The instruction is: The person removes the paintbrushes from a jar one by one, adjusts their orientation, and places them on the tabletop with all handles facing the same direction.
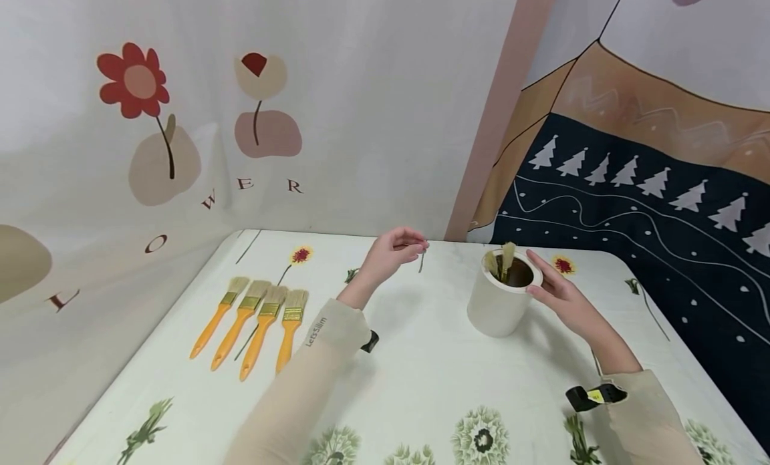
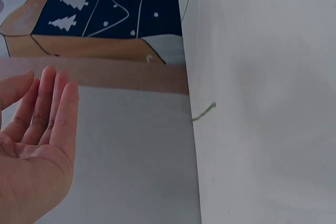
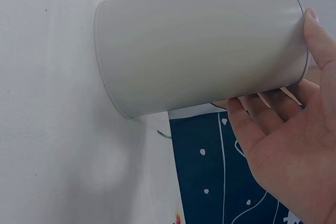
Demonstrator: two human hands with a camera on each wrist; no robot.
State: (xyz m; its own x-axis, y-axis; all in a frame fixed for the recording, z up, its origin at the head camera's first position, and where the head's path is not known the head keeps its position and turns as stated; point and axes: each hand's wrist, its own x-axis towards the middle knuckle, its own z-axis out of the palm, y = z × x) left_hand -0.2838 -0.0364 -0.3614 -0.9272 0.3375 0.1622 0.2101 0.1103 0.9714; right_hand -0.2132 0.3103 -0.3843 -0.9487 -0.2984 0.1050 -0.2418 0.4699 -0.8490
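Observation:
In the head view a white cylindrical canister (image 1: 498,306) stands on the table at right of centre. The pale bristles of paintbrushes (image 1: 505,258) stick up from its mouth; their handles are hidden inside. My right hand (image 1: 562,292) holds the canister near its rim from the right. In the right wrist view the thumb (image 3: 315,32) lies at the rim and the other fingers reach behind the wall. My left hand (image 1: 394,252) hovers left of the canister, fingers loosely bent and holding nothing; the left wrist view shows its bare palm (image 2: 39,158).
Several paintbrushes (image 1: 259,325) with orange handles lie in a row on the table's left, bristles pointing away. A white cloth printed with flowers covers the table (image 1: 421,385). Printed curtains (image 1: 373,117) hang behind its far edge, with a dark tree-patterned cloth (image 1: 650,218) at right.

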